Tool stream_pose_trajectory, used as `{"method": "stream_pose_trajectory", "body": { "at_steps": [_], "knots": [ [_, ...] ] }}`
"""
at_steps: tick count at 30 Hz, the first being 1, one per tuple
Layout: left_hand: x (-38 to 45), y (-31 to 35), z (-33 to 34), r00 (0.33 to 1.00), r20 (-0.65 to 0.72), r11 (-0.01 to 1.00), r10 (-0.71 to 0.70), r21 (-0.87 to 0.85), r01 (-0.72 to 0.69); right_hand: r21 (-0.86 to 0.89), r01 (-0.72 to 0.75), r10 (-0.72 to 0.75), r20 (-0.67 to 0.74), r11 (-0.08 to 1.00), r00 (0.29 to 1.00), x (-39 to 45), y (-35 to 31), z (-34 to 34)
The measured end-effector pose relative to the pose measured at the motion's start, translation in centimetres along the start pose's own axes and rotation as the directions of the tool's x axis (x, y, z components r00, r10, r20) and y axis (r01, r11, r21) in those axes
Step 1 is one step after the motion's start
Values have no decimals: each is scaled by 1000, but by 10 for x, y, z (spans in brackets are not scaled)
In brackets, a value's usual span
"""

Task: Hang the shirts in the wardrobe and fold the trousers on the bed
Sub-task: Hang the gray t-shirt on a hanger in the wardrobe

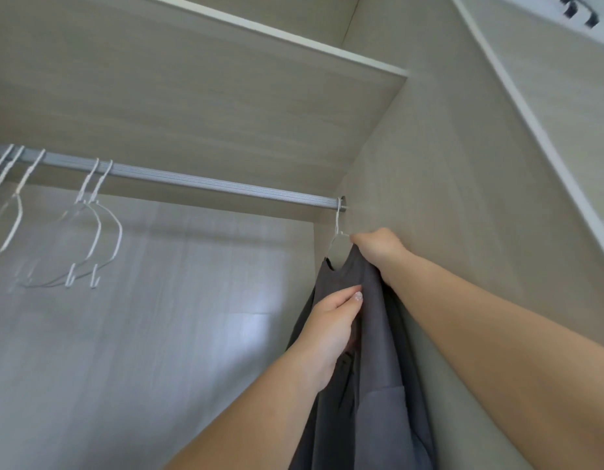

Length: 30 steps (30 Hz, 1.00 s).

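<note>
Above both hands, one grey shirt [378, 351] hangs on one white hanger [337, 232] at the rail's [192, 179] right end. Her right hand [378, 252] pinches its collar; the left hand [331, 329] grips the cloth below. Further left hang about five bare hangers [97, 225].

**Grey shirt, white hangers, pale wood grain**

The shirt [378, 351] is showing a plain dark grey, with no pattern. Its hanger [338, 232] and the empty hangers [97, 225] are showing white. The rail [199, 181] is gleaming silver-grey with fine ribbing. The wardrobe panels [429, 184] are showing pale beige with a faint wood-grain streak, their front edges [280, 37] trimmed white
</note>
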<state>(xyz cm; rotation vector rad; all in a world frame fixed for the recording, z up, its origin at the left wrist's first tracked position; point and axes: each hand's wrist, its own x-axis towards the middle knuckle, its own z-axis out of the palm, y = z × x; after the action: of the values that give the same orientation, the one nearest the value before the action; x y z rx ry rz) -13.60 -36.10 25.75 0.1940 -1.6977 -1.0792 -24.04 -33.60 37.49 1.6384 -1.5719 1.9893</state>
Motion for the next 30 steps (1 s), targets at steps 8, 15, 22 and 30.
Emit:
{"method": "stream_pose_trajectory", "body": {
  "at_steps": [8, 15, 22, 30],
  "knots": [
    [-46, 21, -25, 997, -61, 999, -50, 13, 50, -571, 629, -729, 75, 528, 680, -81, -6, -11],
    [-115, 5, -77, 962, -232, 990, -141, -21, 140, -69, 528, -520, 113, 846, 847, -170, 15, 34],
    [-216, -12, -130, 868, -449, 973, -211, -15, 229, 374, 46, -209, 407, 926, 889, -272, 41, 92],
    [-348, -7, -145, 643, -744, 954, -183, 23, 298, 576, -318, -236, 688, 753, 686, -370, 41, 128]
  ]
}}
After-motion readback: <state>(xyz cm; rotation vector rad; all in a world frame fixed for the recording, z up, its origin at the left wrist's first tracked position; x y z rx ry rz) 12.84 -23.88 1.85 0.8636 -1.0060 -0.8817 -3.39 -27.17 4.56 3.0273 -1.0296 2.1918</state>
